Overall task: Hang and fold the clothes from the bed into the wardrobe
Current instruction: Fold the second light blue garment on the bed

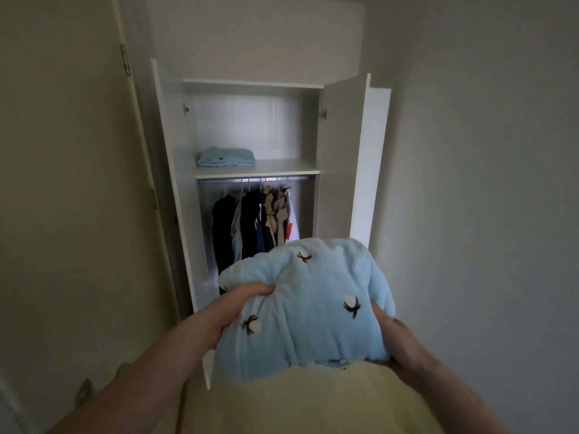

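I hold a folded light-blue fleece garment [308, 305] with small flower motifs in front of me, at chest height. My left hand [238, 305] grips its left edge, thumb on top. My right hand [396, 339] grips its right side, fingers mostly hidden under the cloth. Straight ahead stands the open white wardrobe [250, 173]. On its shelf lies another folded light-blue garment [225, 156], at the left. Below the shelf, several dark and beige clothes [253, 223] hang from the rail.
Both wardrobe doors stand open: the left door [169, 183] and the right door [357, 158]. A room door [62, 183] is at the left. A plain wall fills the right side. My pale yellow top [300, 402] shows at the bottom.
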Demonstrator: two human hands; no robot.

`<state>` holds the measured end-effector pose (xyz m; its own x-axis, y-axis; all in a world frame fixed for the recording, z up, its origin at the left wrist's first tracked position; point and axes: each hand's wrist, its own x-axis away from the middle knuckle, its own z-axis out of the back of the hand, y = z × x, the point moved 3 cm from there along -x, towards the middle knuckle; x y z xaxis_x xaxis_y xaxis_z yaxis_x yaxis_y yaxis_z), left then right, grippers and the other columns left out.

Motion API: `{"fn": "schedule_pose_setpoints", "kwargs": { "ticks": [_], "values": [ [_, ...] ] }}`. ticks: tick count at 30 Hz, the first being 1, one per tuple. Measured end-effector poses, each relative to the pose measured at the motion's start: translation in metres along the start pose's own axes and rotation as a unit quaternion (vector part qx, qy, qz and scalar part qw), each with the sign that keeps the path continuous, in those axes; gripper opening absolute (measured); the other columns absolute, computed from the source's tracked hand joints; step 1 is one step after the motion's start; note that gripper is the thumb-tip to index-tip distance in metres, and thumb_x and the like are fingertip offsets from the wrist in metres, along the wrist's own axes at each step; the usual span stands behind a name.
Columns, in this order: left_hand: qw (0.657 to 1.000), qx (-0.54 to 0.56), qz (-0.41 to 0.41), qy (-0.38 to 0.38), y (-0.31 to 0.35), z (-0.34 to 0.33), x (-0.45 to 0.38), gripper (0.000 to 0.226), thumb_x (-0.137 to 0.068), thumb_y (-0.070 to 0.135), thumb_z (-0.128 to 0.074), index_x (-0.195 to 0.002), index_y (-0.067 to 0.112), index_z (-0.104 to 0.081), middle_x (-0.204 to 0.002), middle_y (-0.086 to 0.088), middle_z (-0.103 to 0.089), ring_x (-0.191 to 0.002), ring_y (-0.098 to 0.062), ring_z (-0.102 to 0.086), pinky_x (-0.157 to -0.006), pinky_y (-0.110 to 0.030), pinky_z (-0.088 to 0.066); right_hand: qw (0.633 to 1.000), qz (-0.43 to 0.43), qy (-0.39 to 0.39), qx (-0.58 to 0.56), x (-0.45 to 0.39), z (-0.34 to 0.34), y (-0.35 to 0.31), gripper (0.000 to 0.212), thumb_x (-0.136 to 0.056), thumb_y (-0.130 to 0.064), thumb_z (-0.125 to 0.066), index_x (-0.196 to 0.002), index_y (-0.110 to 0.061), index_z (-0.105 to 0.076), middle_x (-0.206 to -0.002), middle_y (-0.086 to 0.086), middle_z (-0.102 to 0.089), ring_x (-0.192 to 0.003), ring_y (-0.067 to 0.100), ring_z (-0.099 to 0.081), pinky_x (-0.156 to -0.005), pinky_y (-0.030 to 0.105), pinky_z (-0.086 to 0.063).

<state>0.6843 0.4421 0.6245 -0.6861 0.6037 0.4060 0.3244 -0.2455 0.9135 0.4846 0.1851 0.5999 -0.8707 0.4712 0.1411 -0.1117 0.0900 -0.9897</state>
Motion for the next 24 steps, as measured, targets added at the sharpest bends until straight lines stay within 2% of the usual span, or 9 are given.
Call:
{"fn": "schedule_pose_setpoints", "kwargs": {
  "ticks": [2, 7, 9, 11, 12, 16, 19, 20, 24],
  "values": [
    [1.000, 0.008, -0.017, 0.016, 0.024, 0.013, -0.022, 0.094, -0.043, 0.057, -0.100, -0.123, 0.015, -0.073, -0.113, -0.015, -0.077, -0.103, -0.034, -0.075, -0.094, -0.046, -0.056, 1.000, -0.003, -0.019, 0.011, -0.042, -0.004, -0.016, 0.084, -0.051, -0.090, -0.076, -0.110, -0.030, -0.076, -0.104, 0.001, -0.080, -0.092, 0.027, -0.078, -0.071, 0.045, -0.064],
    [0.997, 0.019, -0.057, 0.038, 0.081, 0.047, -0.057, 0.107, -0.020, 0.058, -0.100, -0.114, 0.013, -0.076, -0.107, -0.016, -0.078, -0.094, -0.032, -0.077, -0.085, -0.041, -0.055, 0.998, 0.008, -0.054, 0.027, -0.131, -0.029, -0.060, 0.108, -0.035, -0.092, -0.077, -0.119, -0.024, -0.067, -0.099, 0.002, -0.080, -0.088, 0.025, -0.078, -0.067, 0.042, -0.063],
    [0.996, 0.019, -0.073, 0.052, 0.105, 0.060, -0.075, 0.106, -0.023, 0.056, -0.100, -0.117, 0.011, -0.076, -0.109, -0.017, -0.077, -0.100, -0.035, -0.075, -0.093, -0.045, -0.054, 0.997, 0.020, -0.066, 0.028, -0.160, -0.040, -0.078, 0.104, -0.044, -0.089, -0.077, -0.126, -0.027, -0.063, -0.105, 0.002, -0.079, -0.091, 0.026, -0.077, -0.070, 0.044, -0.064],
    [0.993, 0.020, -0.089, 0.071, 0.125, 0.073, -0.095, 0.100, -0.035, 0.052, -0.098, -0.122, 0.010, -0.072, -0.112, -0.018, -0.076, -0.109, -0.038, -0.071, -0.104, -0.051, -0.051, 0.997, 0.029, -0.065, 0.015, -0.191, -0.049, -0.094, 0.091, -0.061, -0.082, -0.074, -0.131, -0.026, -0.062, -0.107, 0.004, -0.078, -0.092, 0.027, -0.077, -0.070, 0.044, -0.064],
    [0.992, 0.021, -0.096, 0.075, 0.133, 0.078, -0.105, 0.097, -0.039, 0.051, -0.098, -0.124, 0.011, -0.071, -0.113, -0.018, -0.076, -0.110, -0.039, -0.070, -0.105, -0.052, -0.051, 0.998, 0.029, -0.058, 0.012, -0.205, -0.052, -0.099, 0.087, -0.064, -0.078, -0.071, -0.132, -0.024, -0.062, -0.109, 0.005, -0.078, -0.094, 0.028, -0.076, -0.070, 0.044, -0.064],
    [0.990, 0.018, -0.110, 0.081, 0.172, 0.106, -0.163, 0.094, -0.042, 0.052, -0.100, -0.125, 0.016, -0.072, -0.113, -0.014, -0.077, -0.104, -0.035, -0.074, -0.095, -0.048, -0.057, 0.998, 0.030, -0.059, 0.012, -0.273, -0.066, -0.118, 0.089, -0.060, -0.079, -0.073, -0.131, -0.027, -0.062, -0.111, 0.003, -0.078, -0.099, 0.029, -0.075, -0.080, 0.049, -0.064],
    [0.991, 0.014, -0.105, 0.087, 0.200, 0.131, -0.211, 0.087, -0.048, 0.052, -0.098, -0.123, 0.017, -0.072, -0.111, -0.013, -0.078, -0.104, -0.033, -0.075, -0.094, -0.047, -0.057, 0.997, 0.043, -0.061, 0.018, -0.329, -0.082, -0.134, 0.107, -0.037, -0.088, -0.078, -0.126, -0.032, -0.063, -0.112, 0.002, -0.078, -0.102, 0.029, -0.074, -0.080, 0.048, -0.064],
    [0.991, 0.013, -0.105, 0.085, 0.210, 0.140, -0.228, 0.084, -0.050, 0.052, -0.097, -0.123, 0.017, -0.072, -0.111, -0.014, -0.077, -0.104, -0.033, -0.075, -0.095, -0.047, -0.057, 0.997, 0.046, -0.059, 0.017, -0.347, -0.087, -0.139, 0.106, -0.034, -0.087, -0.077, -0.124, -0.032, -0.064, -0.110, 0.001, -0.078, -0.100, 0.028, -0.075, -0.077, 0.047, -0.064],
    [0.993, -0.003, -0.093, 0.077, 0.253, 0.175, -0.293, 0.079, -0.053, 0.051, -0.096, -0.120, 0.014, -0.075, -0.113, -0.016, -0.077, -0.104, -0.035, -0.074, -0.097, -0.047, -0.056, 0.997, 0.059, -0.048, 0.011, -0.421, -0.107, -0.165, 0.089, -0.049, -0.084, -0.080, -0.120, -0.031, -0.067, -0.102, 0.000, -0.080, -0.091, 0.025, -0.078, -0.069, 0.042, -0.063]
  ]
}}
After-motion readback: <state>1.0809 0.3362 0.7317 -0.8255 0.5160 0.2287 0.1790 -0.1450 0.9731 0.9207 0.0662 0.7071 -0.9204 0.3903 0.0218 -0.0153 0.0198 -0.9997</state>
